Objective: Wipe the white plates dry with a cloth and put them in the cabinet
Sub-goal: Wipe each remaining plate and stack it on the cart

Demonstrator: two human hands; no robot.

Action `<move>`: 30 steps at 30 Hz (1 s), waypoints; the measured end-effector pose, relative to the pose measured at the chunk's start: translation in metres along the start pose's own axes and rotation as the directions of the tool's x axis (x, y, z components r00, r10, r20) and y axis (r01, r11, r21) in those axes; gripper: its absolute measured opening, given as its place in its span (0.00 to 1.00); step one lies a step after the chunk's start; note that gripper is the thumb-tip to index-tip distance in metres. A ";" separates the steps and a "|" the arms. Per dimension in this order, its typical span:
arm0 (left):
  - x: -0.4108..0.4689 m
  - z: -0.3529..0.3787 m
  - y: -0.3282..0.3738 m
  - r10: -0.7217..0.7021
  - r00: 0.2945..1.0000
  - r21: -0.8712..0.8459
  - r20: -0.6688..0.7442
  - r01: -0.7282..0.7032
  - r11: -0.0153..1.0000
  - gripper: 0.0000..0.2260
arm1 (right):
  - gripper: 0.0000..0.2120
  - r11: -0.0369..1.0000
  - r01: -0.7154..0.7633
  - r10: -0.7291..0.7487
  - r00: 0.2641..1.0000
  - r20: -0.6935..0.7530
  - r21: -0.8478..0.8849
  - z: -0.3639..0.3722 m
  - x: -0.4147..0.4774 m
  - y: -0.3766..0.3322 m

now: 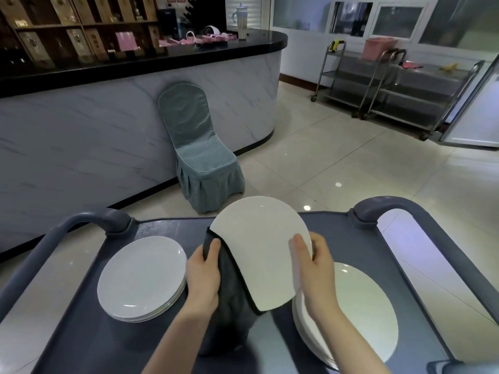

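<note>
A white plate [260,247] is held tilted above the grey cart top [89,338], its face towards me. My left hand [204,276] presses a dark grey cloth [232,300] against the plate's left edge; the cloth hangs down below it. My right hand [314,265] grips the plate's right rim, thumb on the face. A stack of white plates [141,279] lies on the cart at the left. Another stack of white plates [361,311] lies at the right, partly behind my right forearm.
The cart has raised grey handles at the left [81,222] and right [399,209]. Beyond it stand a covered chair [199,157] against a marble-fronted counter [108,117], and steel trolleys [391,85] at the far right on a tiled floor.
</note>
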State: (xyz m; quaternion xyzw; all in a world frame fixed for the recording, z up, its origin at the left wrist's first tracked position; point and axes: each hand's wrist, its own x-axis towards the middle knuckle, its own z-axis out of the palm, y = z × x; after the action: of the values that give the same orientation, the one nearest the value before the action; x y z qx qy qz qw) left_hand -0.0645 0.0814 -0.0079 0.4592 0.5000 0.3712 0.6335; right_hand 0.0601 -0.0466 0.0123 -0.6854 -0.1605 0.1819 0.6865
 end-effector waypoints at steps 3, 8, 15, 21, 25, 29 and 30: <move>0.012 -0.014 0.013 0.274 0.956 0.286 0.109 -0.294 0.912 0.10 | 0.05 0.977 0.122 -0.083 0.973 0.216 -0.174 -0.020 0.021 -0.013; 0.015 -0.002 0.033 0.377 0.719 0.365 0.584 -0.647 0.669 0.11 | 0.10 0.770 0.454 -0.081 0.767 0.637 -0.448 -0.011 0.035 -0.042; 0.010 -0.010 0.013 0.358 0.857 0.322 0.372 -0.481 0.816 0.13 | 0.17 0.913 0.283 -0.163 0.912 0.376 -0.293 -0.019 0.033 -0.031; 0.024 -0.016 0.030 0.324 0.813 0.426 0.483 -0.542 0.724 0.12 | 0.15 0.935 0.234 -0.131 0.926 0.354 -0.266 -0.014 0.021 -0.019; 0.021 -0.013 0.039 0.269 0.682 0.436 0.680 -0.671 0.601 0.12 | 0.17 0.868 0.351 -0.126 0.840 0.528 -0.351 -0.005 0.017 -0.020; 0.013 -0.017 0.020 0.344 0.806 0.391 0.482 -0.549 0.739 0.08 | 0.14 0.928 0.266 -0.158 0.915 0.370 -0.262 -0.017 0.021 -0.024; 0.010 -0.017 0.014 0.341 0.853 0.360 0.394 -0.485 0.797 0.07 | 0.14 0.959 0.194 -0.132 0.951 0.279 -0.208 -0.019 0.022 -0.023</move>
State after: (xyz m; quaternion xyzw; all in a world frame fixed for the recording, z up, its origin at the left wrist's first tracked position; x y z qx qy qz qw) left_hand -0.0790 0.0988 0.0014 0.7435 0.3519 0.3003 0.4830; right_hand 0.0886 -0.0528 0.0347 -0.7152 -0.3267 0.1934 0.5868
